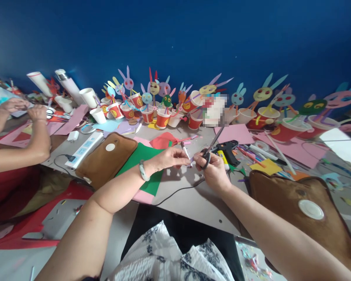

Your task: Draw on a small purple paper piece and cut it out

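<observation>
My right hand (216, 171) is closed round the black handles of a pair of scissors (215, 139), whose blades point up and away towards the wall. The thumb and forefinger of my left hand (172, 158) pinch a small piece of purple paper (192, 160). Both hands' fingertips nearly meet over the table at this paper. A white marker with a dark end (185, 150) shows just behind my left fingers. Green paper (149, 164) lies beneath my left forearm. Beside my right hand are a black glue gun (230, 151) and a yellow glue stick (223, 159).
Paper cups (163, 119) with rabbit-faced paper figures line the blue wall. Brown plush pouches lie left (107, 158) and right (298, 210). A power strip (86, 149) sits at left, and a black cord (175, 192) crosses the table. A co-worker's hands (36, 112) work at far left.
</observation>
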